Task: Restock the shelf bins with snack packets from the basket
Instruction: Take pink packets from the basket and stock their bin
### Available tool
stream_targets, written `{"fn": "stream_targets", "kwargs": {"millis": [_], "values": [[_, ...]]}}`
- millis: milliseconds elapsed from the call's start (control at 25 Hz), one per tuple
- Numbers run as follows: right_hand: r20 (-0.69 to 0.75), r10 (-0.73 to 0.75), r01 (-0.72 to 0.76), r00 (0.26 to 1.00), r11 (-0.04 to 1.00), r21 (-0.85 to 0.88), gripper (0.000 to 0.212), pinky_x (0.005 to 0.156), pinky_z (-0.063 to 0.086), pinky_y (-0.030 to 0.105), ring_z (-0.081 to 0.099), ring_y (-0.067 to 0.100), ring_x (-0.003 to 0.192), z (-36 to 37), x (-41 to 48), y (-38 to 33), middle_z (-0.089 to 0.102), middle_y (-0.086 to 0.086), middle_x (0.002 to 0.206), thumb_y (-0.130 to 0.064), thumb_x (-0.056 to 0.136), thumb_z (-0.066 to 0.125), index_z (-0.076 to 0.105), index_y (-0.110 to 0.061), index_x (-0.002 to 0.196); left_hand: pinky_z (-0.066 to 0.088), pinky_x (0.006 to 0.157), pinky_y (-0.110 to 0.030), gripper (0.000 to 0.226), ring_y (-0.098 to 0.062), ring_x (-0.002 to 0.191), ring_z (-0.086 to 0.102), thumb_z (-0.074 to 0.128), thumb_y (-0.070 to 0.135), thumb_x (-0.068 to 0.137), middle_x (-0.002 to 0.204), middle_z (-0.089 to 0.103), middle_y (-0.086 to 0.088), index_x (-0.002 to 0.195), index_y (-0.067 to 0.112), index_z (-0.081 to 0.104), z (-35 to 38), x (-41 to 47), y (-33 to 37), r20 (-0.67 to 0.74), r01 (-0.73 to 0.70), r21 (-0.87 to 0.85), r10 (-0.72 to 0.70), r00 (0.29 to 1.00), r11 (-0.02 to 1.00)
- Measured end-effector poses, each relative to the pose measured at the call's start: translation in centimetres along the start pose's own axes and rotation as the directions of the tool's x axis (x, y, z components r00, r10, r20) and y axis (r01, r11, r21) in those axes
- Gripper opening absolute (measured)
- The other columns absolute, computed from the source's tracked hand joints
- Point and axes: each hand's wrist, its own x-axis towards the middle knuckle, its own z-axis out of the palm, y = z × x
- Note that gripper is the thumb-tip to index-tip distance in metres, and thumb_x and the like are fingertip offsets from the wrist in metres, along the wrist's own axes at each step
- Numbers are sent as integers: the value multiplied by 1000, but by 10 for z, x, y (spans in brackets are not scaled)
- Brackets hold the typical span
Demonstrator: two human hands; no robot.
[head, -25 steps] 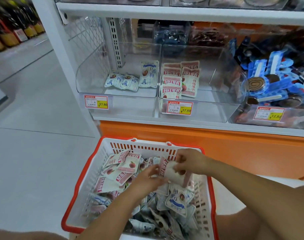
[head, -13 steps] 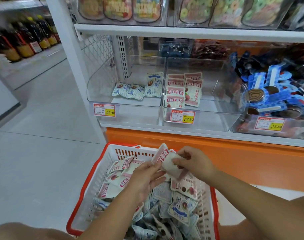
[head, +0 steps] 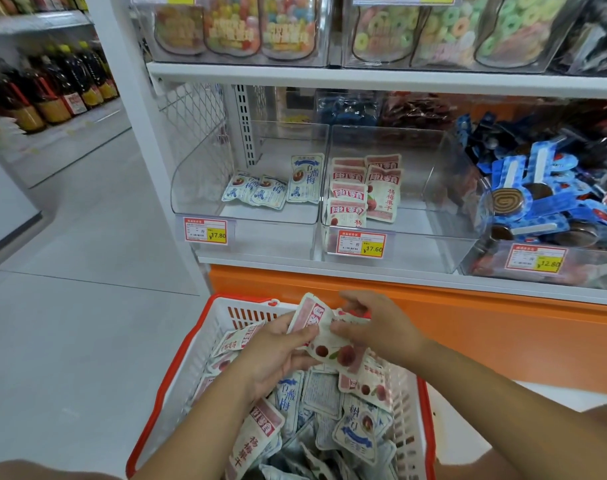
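A white basket with a red rim (head: pixel 177 362) sits below the shelf, full of pink and blue snack packets (head: pixel 324 396). Above it both hands pinch a small stack of pink packets (head: pixel 324 336). My left hand (head: pixel 278 355) grips the stack from the left and below. My right hand (head: pixel 376 327) closes on it from the right. On the shelf, the left clear bin (head: pixel 246 216) holds three blue packets (head: pixel 274 185). The middle clear bin (head: pixel 433 223) holds several pink packets (head: pixel 361 192) at its left side.
A right bin (head: pixel 537 216) is heaped with blue-wrapped sweets. An orange panel (head: pixel 468 323) runs under the shelf. Jars of gummy sweets (head: pixel 364 29) fill the upper shelf. A white upright post (head: pixel 136 109) edges the shelf; grey aisle floor (head: pixel 70 306) lies to the left with bottles (head: pixel 46 88) beyond.
Both hands have lifted the pink packets up out of the basket pile. The view has tilted upward, bringing the upper shelf into sight.
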Motion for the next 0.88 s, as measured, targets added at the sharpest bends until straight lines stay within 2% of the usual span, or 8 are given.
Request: {"fn": "stream_targets", "kwargs": {"millis": [120,200,280,400,560,640,760,880], "values": [[-1,-15,15,1000,986,165,22,82,56,30,66,5,90,-9,-2,-6,71,-10,100,-21,86,73,69,-26,107,59,77,-31,31,-23,93,73,68,15,87,101,75,-5,118,17,64,17,-5,14,-92,-106,205,127,988,973],[-61,41,-21,997,957,290,18,72,57,26,66,3,75,-22,-4,-14,69,-6,89,-17,84,75,66,-20,99,58,79,-30,31,-17,93,72,70,15,87,100,76,0,117,19,66,27,-6,27,-125,-186,243,221,967,952],[-113,45,-6,993,948,320,25,72,55,28,63,3,66,-44,-6,-29,64,-6,78,-15,81,78,61,-18,98,57,86,-36,28,-14,94,72,69,13,87,100,76,3,115,19,67,38,-6,48,-97,-267,322,313,945,908],[-108,-61,95,992,933,347,51,77,56,27,68,9,71,-90,-11,-61,71,-7,78,-10,80,77,53,-34,119,55,91,-39,21,-12,92,71,68,12,88,97,76,5,107,21,70,60,-1,91,12,-384,462,427,904,800],[-142,-116,123,983,991,44,30,69,56,29,70,14,76,-166,14,-90,75,2,90,-11,79,78,71,-24,105,55,91,-35,27,-4,96,67,69,23,88,105,71,12,114,29,67,81,20,143,120,-527,654,614,780,542],[-281,-59,40,958,996,-74,22,71,59,35,70,17,70,-203,49,-88,75,9,85,-8,78,79,71,-14,98,50,98,-32,45,-1,111,58,68,33,88,125,61,13,132,33,55,71,39,166,101,-473,808,708,699,352],[-401,59,-194,914,932,-307,26,74,60,38,70,24,73,-244,112,-69,71,15,88,-8,79,78,65,-10,101,43,106,-35,72,-5,127,48,67,44,87,145,46,10,149,33,32,44,70,183,94,-345,886,608,788,309],[-402,135,-362,906,739,-568,24,72,59,34,70,24,80,-254,172,-45,71,13,92,-10,78,76,66,-6,99,43,104,-29,71,1,121,47,68,39,87,137,47,22,147,43,30,32,94,183,157,-375,852,505,849,365]]}}
